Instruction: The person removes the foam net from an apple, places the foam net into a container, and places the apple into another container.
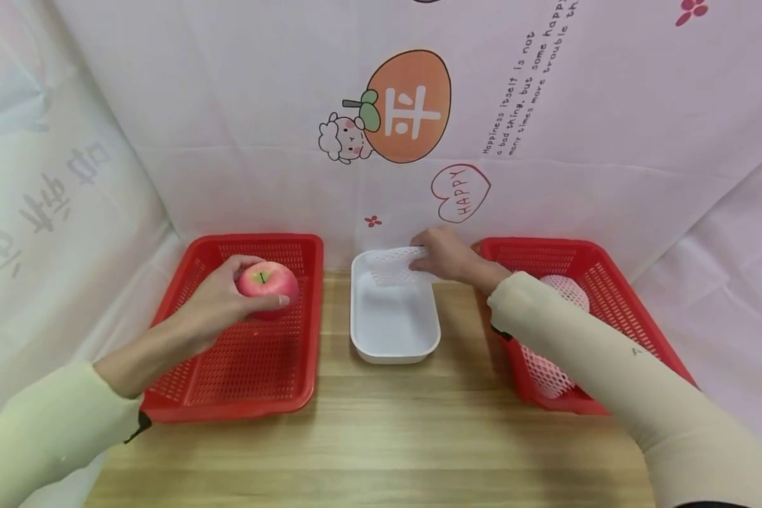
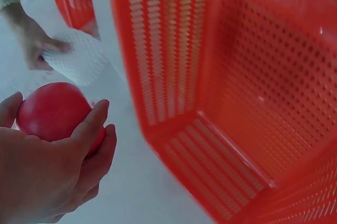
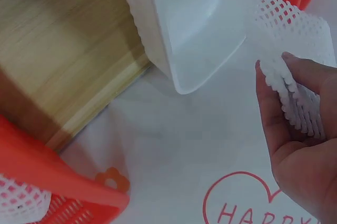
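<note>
My left hand (image 1: pixel 231 300) grips a red apple (image 1: pixel 269 282) above the left red basket (image 1: pixel 311 331); fingers and thumb curl round its sides in the left wrist view. Between the thumb and fingers of my right hand (image 1: pixel 447 255) is a white foam fruit net (image 1: pixel 394 264), pinched by one edge. It hangs over the far end of a white plastic tray (image 1: pixel 394 353). In the right wrist view the mesh of the net (image 3: pixel 297 34) shows loose and flattened, with nothing seen inside it. Apple and net are apart.
A second red basket (image 1: pixel 540 247) stands at the right, partly covered by my right sleeve. Inside it lie white netted fruits (image 1: pixel 568 291) and pinkish netting (image 1: pixel 546 370). Behind the wooden table (image 1: pixel 368 437) rises a printed white cloth (image 1: pixel 260 127).
</note>
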Available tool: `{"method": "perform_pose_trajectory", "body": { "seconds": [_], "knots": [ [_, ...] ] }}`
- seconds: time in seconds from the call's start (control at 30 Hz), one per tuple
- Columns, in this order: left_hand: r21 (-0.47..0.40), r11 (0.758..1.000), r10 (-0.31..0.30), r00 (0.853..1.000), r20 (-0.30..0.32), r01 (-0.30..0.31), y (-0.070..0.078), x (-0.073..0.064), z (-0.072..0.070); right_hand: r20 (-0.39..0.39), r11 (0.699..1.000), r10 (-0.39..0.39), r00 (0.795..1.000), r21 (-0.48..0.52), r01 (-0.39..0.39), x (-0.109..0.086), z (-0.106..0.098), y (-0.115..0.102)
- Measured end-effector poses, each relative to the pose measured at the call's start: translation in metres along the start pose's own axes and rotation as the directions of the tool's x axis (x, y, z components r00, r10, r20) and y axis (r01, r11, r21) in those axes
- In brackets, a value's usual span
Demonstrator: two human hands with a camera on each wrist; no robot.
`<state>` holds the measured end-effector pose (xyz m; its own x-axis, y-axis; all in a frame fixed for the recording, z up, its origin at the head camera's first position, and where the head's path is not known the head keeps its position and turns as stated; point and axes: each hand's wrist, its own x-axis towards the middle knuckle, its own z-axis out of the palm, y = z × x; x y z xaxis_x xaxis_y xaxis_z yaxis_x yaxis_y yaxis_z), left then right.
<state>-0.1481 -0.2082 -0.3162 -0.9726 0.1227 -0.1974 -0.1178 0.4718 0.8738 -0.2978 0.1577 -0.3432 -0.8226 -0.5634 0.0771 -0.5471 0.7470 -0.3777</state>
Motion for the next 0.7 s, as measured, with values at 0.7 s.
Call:
{"method": "perform_pose_trajectory", "body": {
  "seconds": [0.7],
  "knots": [
    [0.011,0.984,-0.174,0.982,-0.075,0.175,-0.045,0.101,0.003,0.12,0.982,0.184,0.976,0.017,-0.187,0.033,0.042,0.009]
  ]
}}
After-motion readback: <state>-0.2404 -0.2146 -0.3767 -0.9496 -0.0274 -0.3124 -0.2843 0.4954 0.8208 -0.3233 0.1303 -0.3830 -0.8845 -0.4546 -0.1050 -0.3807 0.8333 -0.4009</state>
